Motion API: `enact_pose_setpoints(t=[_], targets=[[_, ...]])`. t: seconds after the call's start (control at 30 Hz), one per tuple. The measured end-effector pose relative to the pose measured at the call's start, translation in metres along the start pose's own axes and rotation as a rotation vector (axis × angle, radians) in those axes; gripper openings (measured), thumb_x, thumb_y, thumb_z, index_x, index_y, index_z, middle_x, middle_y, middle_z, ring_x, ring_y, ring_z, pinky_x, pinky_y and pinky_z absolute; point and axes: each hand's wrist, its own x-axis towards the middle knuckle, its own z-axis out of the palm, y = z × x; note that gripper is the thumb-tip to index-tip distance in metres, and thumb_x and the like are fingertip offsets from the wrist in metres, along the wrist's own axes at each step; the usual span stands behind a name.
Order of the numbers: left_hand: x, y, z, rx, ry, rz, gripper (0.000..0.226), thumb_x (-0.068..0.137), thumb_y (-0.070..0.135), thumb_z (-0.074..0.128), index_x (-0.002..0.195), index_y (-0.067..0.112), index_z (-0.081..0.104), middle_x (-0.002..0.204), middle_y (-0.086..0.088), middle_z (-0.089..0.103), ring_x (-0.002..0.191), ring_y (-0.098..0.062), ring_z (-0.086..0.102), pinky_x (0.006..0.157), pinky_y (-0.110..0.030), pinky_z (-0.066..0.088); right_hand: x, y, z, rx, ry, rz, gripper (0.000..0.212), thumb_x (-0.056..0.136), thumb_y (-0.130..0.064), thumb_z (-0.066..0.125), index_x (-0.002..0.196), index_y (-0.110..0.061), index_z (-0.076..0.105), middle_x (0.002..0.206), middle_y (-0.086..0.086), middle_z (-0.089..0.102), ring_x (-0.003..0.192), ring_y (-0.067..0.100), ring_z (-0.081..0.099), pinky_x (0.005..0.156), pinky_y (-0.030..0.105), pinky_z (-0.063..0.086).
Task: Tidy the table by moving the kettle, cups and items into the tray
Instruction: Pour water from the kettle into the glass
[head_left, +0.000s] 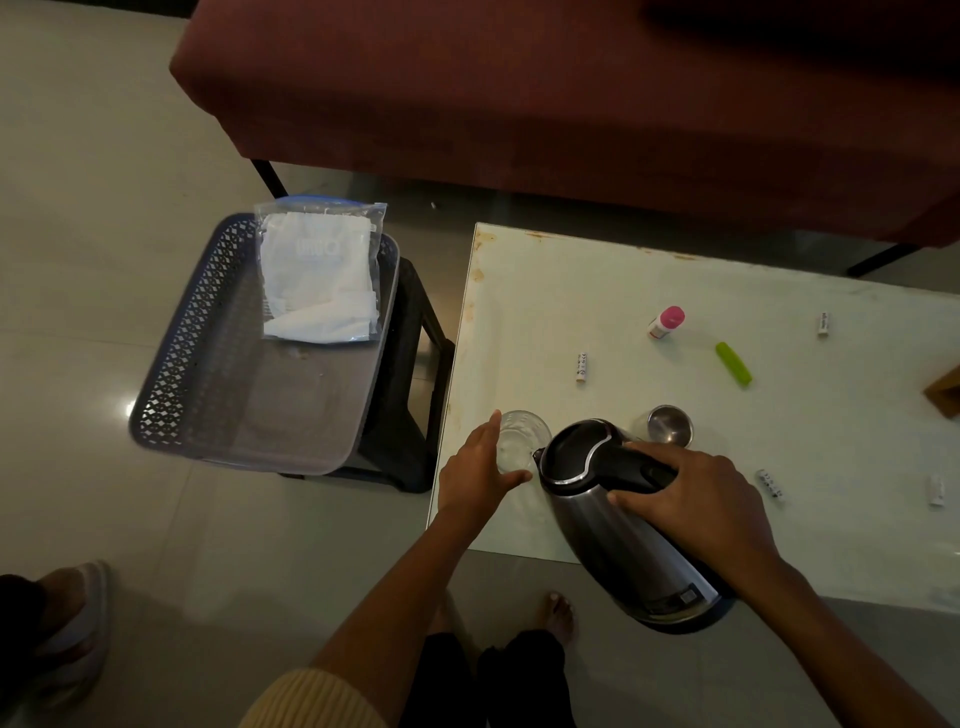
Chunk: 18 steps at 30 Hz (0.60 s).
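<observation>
Near the table's (675, 291) front edge, right hand (696, 499) grips the kettle (613, 519) handle; left hand (480, 473) seemingly cups the glass (522, 434).

a home living room: a maroon sofa (571, 93) behind a glass-topped low table (779, 291) on pale floor tiles (93, 182).

Our right grip (696, 499) curls round the black handle (623, 462) of the steel electric kettle (613, 535) at the pale glass worktop's (571, 291) near edge. Our left grip (480, 467) holds the clear glass tumbler (522, 431) beside the spout. The grey perforated plastic tray (171, 364) sits apart, left.
</observation>
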Motion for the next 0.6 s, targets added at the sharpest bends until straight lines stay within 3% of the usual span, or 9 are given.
enact_pose_setpoints(t=[0.6], targets=[[0.0019,-0.0043,0.0042,-0.007,0.005,0.013,0.092,0.077,0.047,0.067,0.148,0.019,0.014,0.148,-0.001,0.037,0.13,-0.019,0.044,0.097,-0.033,0.044,-0.0024,-0.0033,-0.0018,0.012,-0.001,0.011,0.055,0.069,-0.05,0.071,0.121,-0.042,0.057,0.108,0.0,0.069,0.099,0.021,0.062,0.083,0.034,0.051]])
